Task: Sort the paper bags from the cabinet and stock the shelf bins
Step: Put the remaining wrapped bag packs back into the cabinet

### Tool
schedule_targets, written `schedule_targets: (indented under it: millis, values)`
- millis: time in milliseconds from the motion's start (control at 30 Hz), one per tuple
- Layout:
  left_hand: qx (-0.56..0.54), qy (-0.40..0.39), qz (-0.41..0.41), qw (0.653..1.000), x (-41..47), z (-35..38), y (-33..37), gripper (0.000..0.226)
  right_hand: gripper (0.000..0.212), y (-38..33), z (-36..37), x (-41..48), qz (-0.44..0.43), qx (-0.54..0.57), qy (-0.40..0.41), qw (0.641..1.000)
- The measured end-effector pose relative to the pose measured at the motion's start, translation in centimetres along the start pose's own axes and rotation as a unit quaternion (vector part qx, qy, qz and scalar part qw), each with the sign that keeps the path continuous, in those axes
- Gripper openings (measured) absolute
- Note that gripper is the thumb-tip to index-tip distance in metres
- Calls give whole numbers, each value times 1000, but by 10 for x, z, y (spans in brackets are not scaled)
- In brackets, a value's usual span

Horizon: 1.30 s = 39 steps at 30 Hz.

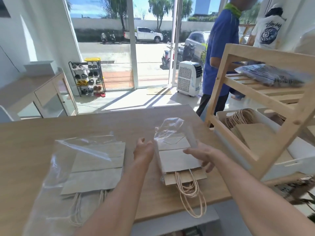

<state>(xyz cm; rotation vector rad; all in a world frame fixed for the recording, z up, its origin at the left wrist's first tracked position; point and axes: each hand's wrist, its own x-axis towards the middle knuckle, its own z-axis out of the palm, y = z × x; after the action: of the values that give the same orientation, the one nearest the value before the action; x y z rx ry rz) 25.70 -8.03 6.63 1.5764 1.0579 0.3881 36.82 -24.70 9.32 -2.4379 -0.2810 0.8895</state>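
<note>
A small pack of brown paper bags point(179, 159) in a clear plastic sleeve lies on the wooden table point(34, 142), its twine handles hanging over the near edge. My left hand point(144, 149) touches the pack's left side. My right hand point(202, 155) lies on its right side, fingers spread over the plastic. A larger pack of paper bags point(95, 169) in loose clear plastic rests to the left. A white bin point(221, 114) on the wooden shelf point(265, 126) at right holds paper bags with handles.
A plastic-wrapped dark bundle point(272, 75) lies on the shelf's upper slats. Two people stand beyond the shelf by the open glass doors. A white air cooler point(189, 78), a shoe rack point(88, 77) and a glass cabinet point(51, 97) stand farther back.
</note>
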Motion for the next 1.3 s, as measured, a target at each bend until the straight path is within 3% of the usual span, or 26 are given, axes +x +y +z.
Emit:
schedule_targets:
  millis: [167,233,333,467,767,900,1000,1167,1233,1300]
  values:
    - [-22,-124,-93,988,2,18,-36,68,95,7,18,11,-74,-22,36,996]
    - [-39,-146,-93,984,8,29,-50,71,85,12,25,9,-60,38,49,996]
    - [-52,-142,-68,986,23,46,-74,62,71,16,36,5,-47,128,45,990]
    - [-56,-128,-40,989,17,42,-78,45,67,20,51,2,-49,172,68,982]
    - [-69,-117,-22,990,-28,33,-71,31,88,30,54,-25,-71,152,99,981]
    - [-67,-114,-2,991,-52,39,-69,44,84,44,42,-53,-92,143,109,979]
    - [-79,-113,7,990,-85,42,-60,35,78,61,33,-74,-100,132,118,979]
    - [-75,-133,4,988,-139,58,-66,55,91,111,26,-108,-113,143,137,974]
    - [-76,-145,5,987,-166,64,-68,45,97,131,23,-125,-120,147,152,970]
    - [-78,-164,6,983,-191,72,-73,42,90,151,19,-148,-113,156,158,968]
